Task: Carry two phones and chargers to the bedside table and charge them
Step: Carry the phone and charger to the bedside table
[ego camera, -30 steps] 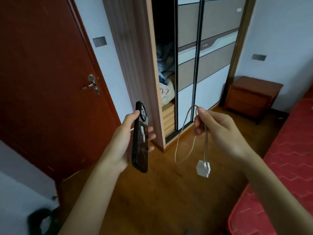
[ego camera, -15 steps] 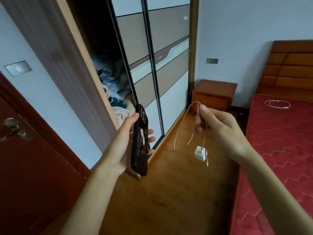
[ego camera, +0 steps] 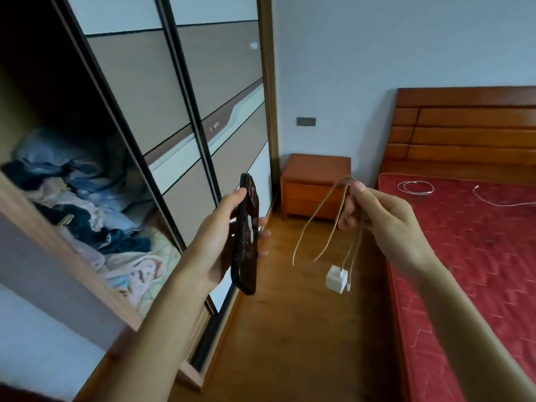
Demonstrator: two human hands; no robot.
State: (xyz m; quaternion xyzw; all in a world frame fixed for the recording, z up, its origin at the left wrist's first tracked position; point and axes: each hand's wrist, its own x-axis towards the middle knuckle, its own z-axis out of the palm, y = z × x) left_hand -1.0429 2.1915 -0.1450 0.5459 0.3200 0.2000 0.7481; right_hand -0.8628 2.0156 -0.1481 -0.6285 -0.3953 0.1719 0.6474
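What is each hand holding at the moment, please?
Left hand: grips the dark phone.
Right hand: pinches the looped charger cable; white plug dangles.

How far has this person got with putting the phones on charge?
Nothing is delivered yet: no phone lies on the reddish wooden bedside table ahead. In hand: the left hand grips a slim dark phone; the right hand pinches the looped cable of a white cube charger. Left: reaching the table, plugging in. I see no second phone.

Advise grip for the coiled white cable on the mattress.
Pinch the coiled white cable across its overlapping loops on the near side, coming from above: it lies flat on the red mattress, so gathering all strands should probably lift the coil whole.
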